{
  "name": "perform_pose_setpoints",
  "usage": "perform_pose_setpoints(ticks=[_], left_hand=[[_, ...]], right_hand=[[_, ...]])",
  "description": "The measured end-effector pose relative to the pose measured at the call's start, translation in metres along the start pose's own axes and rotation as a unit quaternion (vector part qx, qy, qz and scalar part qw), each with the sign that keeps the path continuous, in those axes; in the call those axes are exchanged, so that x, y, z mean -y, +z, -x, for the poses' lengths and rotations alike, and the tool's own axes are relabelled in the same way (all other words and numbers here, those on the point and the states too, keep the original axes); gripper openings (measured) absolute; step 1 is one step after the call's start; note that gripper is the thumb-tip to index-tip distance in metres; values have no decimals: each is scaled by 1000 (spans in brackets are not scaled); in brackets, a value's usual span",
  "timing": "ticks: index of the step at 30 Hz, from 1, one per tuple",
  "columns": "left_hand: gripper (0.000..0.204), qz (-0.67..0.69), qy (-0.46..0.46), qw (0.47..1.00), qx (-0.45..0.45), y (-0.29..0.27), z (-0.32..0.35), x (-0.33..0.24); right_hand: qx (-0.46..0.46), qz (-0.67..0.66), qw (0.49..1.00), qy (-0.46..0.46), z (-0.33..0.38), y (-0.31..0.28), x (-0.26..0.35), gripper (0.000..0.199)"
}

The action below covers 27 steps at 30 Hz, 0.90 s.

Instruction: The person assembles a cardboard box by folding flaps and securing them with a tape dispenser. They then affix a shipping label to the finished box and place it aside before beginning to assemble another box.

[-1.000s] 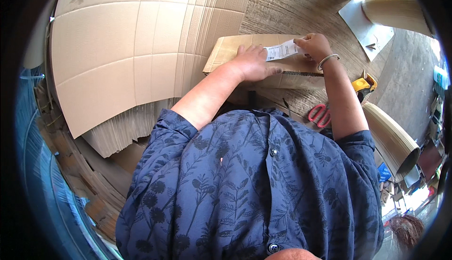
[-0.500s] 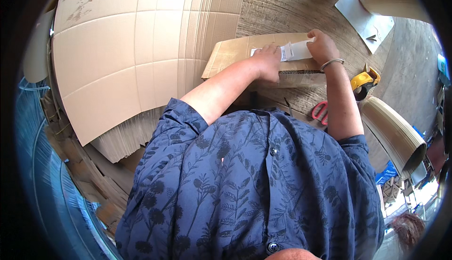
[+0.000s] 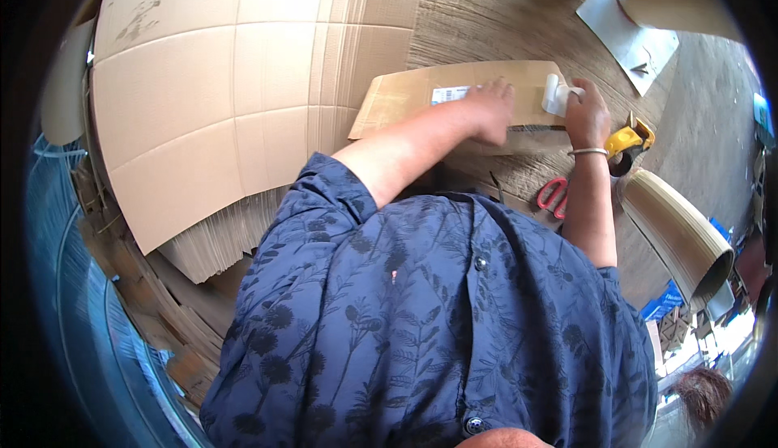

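Observation:
A flat brown cardboard box (image 3: 405, 106) lies on the wooden table in front of me. My left hand (image 3: 489, 111) rests flat on its top with the fingers stretched out, beside a white printed label (image 3: 450, 94) that it partly covers. Over the box's right end, my right hand (image 3: 589, 115) pinches a curled white strip (image 3: 555, 98), perhaps label backing. I cannot tell whether the strip's lower end touches the box. Red-handled scissors (image 3: 553, 197) lie left of my right forearm, and a yellow tape dispenser (image 3: 628, 144) sits just right of that wrist.
A tall stack of flat cardboard sheets (image 3: 190, 115) fills the left side. Ribbed cardboard rolls (image 3: 677, 225) stand at the right, with another roll (image 3: 673, 2) at the far right on a white sheet (image 3: 620, 34). Blue plastic wrapping (image 3: 69, 286) hangs at the lower left.
My right hand has moved right and toward me; the white strip it holds has come away from beside the label and curled. My left hand has slid right along the box, exposing more label.

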<state>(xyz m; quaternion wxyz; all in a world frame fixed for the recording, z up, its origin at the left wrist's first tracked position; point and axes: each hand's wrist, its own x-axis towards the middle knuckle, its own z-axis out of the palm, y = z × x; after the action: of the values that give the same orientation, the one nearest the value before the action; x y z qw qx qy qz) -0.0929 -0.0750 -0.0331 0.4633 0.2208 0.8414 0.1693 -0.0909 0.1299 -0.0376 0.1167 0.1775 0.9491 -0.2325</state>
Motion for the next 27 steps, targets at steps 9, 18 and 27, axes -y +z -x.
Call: perform_pose_setpoints(ticks=[9, 18, 27], left_hand=[[98, 15, 5, 999, -32, 25, 35, 44], [99, -78, -136, 987, 18, 16, 97, 63], [108, -45, 47, 998, -18, 28, -8, 7]], right_hand=[[29, 38, 999, 18, 0, -6, 1, 30], [36, 38, 998, 34, 0, -4, -1, 32], [40, 8, 998, 48, -3, -3, 4, 32]])
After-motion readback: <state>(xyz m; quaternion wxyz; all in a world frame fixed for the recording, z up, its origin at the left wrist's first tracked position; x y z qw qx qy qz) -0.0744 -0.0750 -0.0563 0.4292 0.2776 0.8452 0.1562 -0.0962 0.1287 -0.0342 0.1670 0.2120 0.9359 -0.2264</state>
